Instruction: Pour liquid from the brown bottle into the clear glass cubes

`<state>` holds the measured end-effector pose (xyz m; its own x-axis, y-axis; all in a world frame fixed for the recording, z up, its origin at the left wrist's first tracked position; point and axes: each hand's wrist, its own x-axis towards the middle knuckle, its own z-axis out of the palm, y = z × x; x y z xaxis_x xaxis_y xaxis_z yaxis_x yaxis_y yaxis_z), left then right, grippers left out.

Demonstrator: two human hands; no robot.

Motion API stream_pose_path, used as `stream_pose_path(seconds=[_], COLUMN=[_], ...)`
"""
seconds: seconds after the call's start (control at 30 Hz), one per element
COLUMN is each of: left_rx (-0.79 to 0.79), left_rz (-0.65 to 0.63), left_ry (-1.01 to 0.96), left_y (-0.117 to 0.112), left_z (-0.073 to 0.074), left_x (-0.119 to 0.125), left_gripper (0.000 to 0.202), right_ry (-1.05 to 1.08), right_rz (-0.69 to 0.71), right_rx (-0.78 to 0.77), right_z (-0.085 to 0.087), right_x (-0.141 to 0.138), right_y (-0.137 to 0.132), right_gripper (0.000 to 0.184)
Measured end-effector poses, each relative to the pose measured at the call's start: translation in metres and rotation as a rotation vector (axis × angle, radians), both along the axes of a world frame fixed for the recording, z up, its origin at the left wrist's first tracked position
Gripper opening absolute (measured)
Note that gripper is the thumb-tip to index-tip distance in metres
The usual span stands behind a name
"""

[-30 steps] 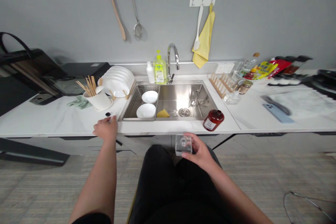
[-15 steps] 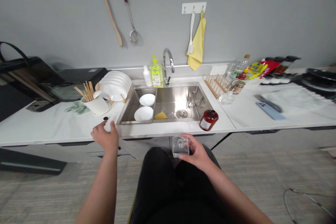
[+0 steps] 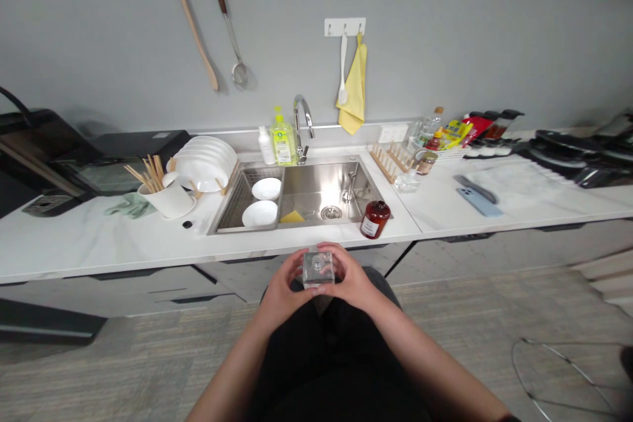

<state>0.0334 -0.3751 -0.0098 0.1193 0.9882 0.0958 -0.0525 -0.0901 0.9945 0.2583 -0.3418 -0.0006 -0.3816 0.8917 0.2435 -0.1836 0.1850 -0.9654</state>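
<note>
In front of the counter edge, above my lap, I hold a clear square glass bottle (image 3: 318,268), its round neck facing up toward me. My left hand (image 3: 288,285) wraps its left side, and my right hand (image 3: 347,279) grips the right side, with the thumbs close together at the near face. A small black cap (image 3: 186,224) lies on the counter, left of the sink. Beyond my right hand, a dark red-brown bottle (image 3: 375,219) with a white label stands by the sink's front right corner.
The steel sink (image 3: 316,178) has white bowls (image 3: 260,213) in its left rack and a yellow sponge (image 3: 292,217). To the left are a white chopstick holder (image 3: 168,202) and stacked plates (image 3: 205,165). A wooden rack (image 3: 390,163) and a phone (image 3: 479,202) are on the right.
My left hand has come away from beside the black cap and moved right onto the glass bottle. My right hand keeps hold of the bottle. The whole view has shifted slightly.
</note>
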Motion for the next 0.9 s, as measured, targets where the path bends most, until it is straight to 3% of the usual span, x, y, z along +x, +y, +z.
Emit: stream_pose_path(seconds=[0.13,0.27,0.33,0.4,0.43,0.5,0.53,0.6,0.67,0.8,0.9], left_rx=[-0.025,-0.016,-0.025,-0.035,-0.034,-0.024,-0.020,-0.022,-0.025,0.023,0.091], left_rz=[0.000,0.000,0.019,0.037,0.042,0.063,0.080,0.122,0.162,0.181,0.170], left_ry=[-0.037,-0.098,-0.121,-0.126,-0.121,-0.110,-0.107,-0.108,-0.117,-0.101,-0.068], left_y=[0.000,-0.005,-0.007,-0.008,-0.007,-0.005,-0.003,0.003,0.009,0.026,0.043], left_z=[0.003,-0.002,-0.005,-0.007,-0.007,-0.005,-0.003,-0.001,0.001,0.005,0.012], left_x=[0.002,0.002,0.001,-0.002,-0.005,-0.009,-0.010,-0.012,-0.014,-0.019,-0.026], left_gripper=[0.087,0.084,0.084,0.085,0.086,0.086,0.085,0.085,0.086,0.086,0.083], right_ry=[-0.066,-0.201,-0.237,-0.273,-0.306,-0.376,-0.400,-0.434,-0.442,-0.400,-0.377], right_rz=[0.015,-0.039,-0.227,-0.538,-0.711,-0.952,-0.996,-0.971,-0.911,-0.848,-0.808], right_rx=[-0.007,0.088,0.156,0.205,0.234,0.289,0.313,0.333,0.319,0.208,0.197], right_z=[0.005,0.004,-0.001,-0.007,-0.011,-0.018,-0.021,-0.027,-0.034,-0.042,-0.036], right_x=[-0.001,0.028,0.054,0.082,0.095,0.114,0.120,0.125,0.123,0.117,0.118], right_y=[-0.009,-0.012,-0.008,0.003,0.011,0.030,0.041,0.063,0.082,0.105,0.115], right_gripper=[0.087,0.092,0.072,0.046,0.043,0.056,0.070,0.102,0.118,0.110,0.097])
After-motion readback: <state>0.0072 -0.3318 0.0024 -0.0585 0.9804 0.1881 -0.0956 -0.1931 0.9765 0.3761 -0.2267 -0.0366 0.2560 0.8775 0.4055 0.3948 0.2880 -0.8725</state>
